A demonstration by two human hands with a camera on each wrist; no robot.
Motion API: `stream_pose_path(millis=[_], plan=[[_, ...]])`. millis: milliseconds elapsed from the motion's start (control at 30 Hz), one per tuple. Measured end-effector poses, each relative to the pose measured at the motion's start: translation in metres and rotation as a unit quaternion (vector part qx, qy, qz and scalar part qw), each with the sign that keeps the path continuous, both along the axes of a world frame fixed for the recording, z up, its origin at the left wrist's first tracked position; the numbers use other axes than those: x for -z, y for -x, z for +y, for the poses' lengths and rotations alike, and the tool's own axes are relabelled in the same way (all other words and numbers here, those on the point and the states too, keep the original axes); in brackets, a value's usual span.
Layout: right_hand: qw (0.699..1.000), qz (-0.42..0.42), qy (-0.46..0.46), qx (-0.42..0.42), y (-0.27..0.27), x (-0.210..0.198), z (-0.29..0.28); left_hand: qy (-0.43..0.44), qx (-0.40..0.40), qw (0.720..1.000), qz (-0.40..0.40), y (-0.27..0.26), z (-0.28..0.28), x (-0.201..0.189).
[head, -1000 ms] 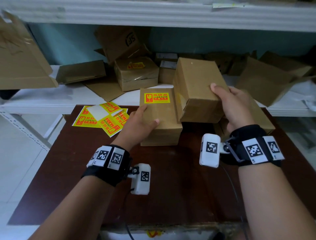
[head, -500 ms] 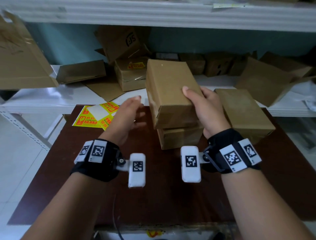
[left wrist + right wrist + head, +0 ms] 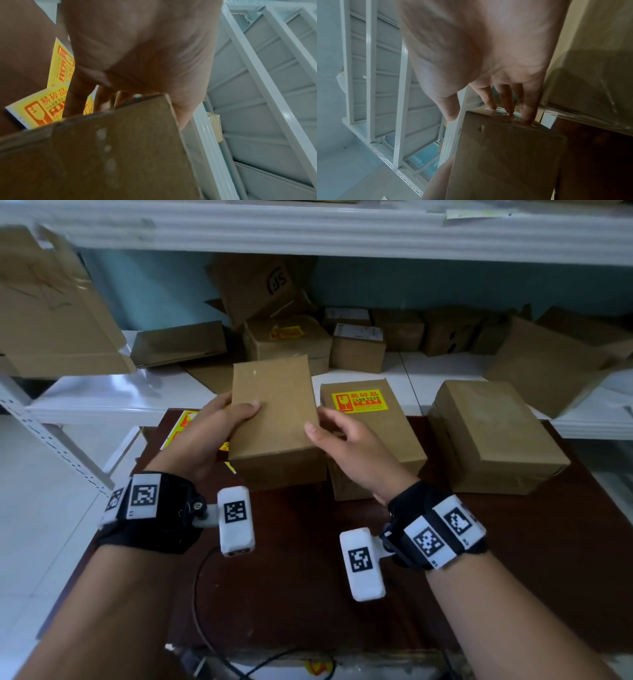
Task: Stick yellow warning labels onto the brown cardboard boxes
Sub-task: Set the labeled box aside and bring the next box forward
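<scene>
A plain brown box (image 3: 274,419) with no label sits in the middle, over the dark table (image 3: 308,594). My left hand (image 3: 236,409) grips its left side, thumb on the top face. My right hand (image 3: 318,422) holds its right edge, with the thumb on top and the fingers (image 3: 510,104) against the side. In the left wrist view the box (image 3: 111,155) fills the lower frame below my palm (image 3: 137,54). Yellow label sheets (image 3: 181,422) lie left of it, partly hidden by my left hand. A box bearing a yellow label (image 3: 359,401) stands just to the right.
Another plain brown box (image 3: 493,436) stands at the table's right. The white shelf (image 3: 102,395) behind holds several more cardboard boxes, one of them labelled (image 3: 287,332). A flattened carton (image 3: 51,309) hangs at upper left. A cable (image 3: 198,594) runs over the near table.
My right hand brought the plain box left and down, past the labelled box. My left hand left the labelled box and took hold of the plain one.
</scene>
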State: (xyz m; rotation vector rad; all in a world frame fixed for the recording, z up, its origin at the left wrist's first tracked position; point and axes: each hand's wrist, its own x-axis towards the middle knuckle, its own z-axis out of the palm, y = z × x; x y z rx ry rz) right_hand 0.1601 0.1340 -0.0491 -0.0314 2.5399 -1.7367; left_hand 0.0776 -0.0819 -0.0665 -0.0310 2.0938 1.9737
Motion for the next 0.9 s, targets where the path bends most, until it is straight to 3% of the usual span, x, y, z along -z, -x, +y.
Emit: stream_pose_path(millis=[400, 700, 900], plan=[[0.993, -0.064, -0.052, 0.089, 0.01, -0.005, 0.016, 0.035, 0.051, 0.997, -0.044, -0.001, 0.035, 0.021], [0.981, -0.141, -0.096, 0.09, 0.011, 0.012, 0.027, 0.098, 0.089, 0.99, -0.051, -0.001, 0.047, 0.026], [0.978, -0.182, -0.077, 0.069, 0.015, 0.025, 0.038, 0.135, 0.111, 0.983, -0.062, 0.001, 0.056, 0.038]])
